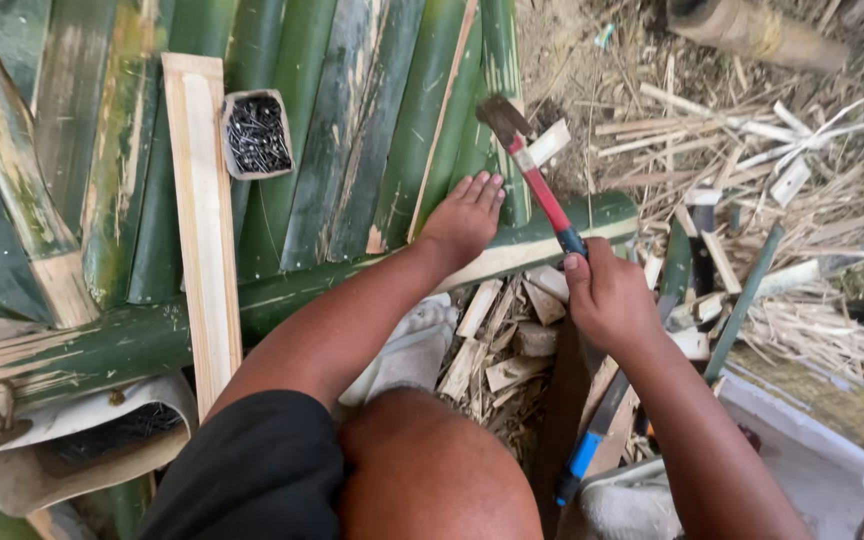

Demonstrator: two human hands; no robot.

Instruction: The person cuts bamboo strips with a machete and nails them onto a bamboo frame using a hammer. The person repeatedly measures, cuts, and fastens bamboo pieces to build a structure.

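My right hand (607, 300) grips a hammer (537, 180) by its red and blue handle. Its rusty head is raised over the green bamboo slats (352, 130). My left hand (464, 220) lies flat, fingers together, pressing on the slats near a thick green bamboo pole (282, 300) that runs across under them. The hammer head hangs just beyond my left fingertips. My bare knee (422, 470) is at the bottom centre.
A small box of dark nails (257, 133) rests on the slats beside a pale wooden batten (202, 220). Bamboo offcuts and chips (497, 350) litter the ground. A blue-handled tool (592, 440) lies by my right leg, a bamboo tube (752, 30) at top right.
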